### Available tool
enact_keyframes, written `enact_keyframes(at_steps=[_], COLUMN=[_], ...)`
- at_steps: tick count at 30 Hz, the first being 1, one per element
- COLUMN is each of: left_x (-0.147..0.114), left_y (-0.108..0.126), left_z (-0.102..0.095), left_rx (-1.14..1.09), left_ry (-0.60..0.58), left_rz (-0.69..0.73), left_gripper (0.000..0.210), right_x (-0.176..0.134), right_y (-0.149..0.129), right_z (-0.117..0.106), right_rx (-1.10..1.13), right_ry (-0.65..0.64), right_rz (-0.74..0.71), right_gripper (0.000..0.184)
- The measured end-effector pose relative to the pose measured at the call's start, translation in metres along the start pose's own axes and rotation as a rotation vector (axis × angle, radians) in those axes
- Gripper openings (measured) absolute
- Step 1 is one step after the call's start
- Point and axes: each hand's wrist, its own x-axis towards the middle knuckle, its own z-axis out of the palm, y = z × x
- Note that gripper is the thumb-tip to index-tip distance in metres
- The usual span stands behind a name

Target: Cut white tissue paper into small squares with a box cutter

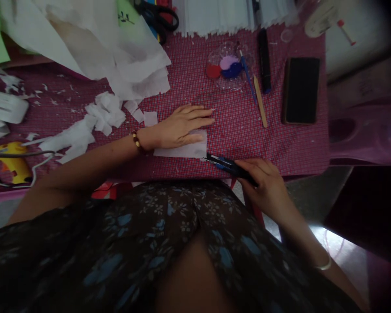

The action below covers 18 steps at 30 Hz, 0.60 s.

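My left hand [182,126] lies flat with fingers stretched out, pressing on a white strip of paper [179,151] near the table's front edge. In my right hand [263,182] is a dark blue and black utility knife [228,165], fingers wrapped round its handle. The knife's tip points left and meets the lower right corner of the paper strip. A small white paper square [150,118] sits by my left wrist. Farther left are crumpled white paper scraps [106,113].
On the checked cloth [189,65] are large paper sheets [137,65], black scissors [159,19], a paint palette [230,65], a blue brush [247,74], a wooden stick [260,102], a black marker [264,61] and a dark rectangular object [302,90]. A yellow glue gun [14,161] lies left.
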Motion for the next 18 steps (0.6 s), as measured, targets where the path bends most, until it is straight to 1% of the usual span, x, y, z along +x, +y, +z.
enact_keyframes(at_steps=[3,6,9,14,18], left_x=[-0.011,-0.016,-0.016,-0.012,-0.012], left_y=[-0.004,-0.004,0.000,0.006,0.008], left_z=[-0.002,0.002,0.004,0.001,0.001], left_rx=[0.000,0.017,-0.008,-0.066,-0.069], left_ry=[0.001,-0.001,0.020,0.037,0.044], left_rz=[0.003,-0.001,-0.025,-0.084,-0.081], left_gripper=[0.060,0.063,0.066,0.064,0.060], right_x=[0.003,0.008,0.016,0.032,0.041], right_y=[0.001,0.000,-0.001,0.000,0.003], right_z=[0.000,0.000,-0.001,-0.001,-0.001], right_rx=[-0.011,-0.027,-0.039,-0.052,-0.059], right_ry=[-0.010,-0.009,-0.020,-0.054,-0.092], right_rz=[-0.008,-0.019,-0.034,-0.086,-0.135], right_gripper=[0.046,0.044,0.042,0.043,0.043])
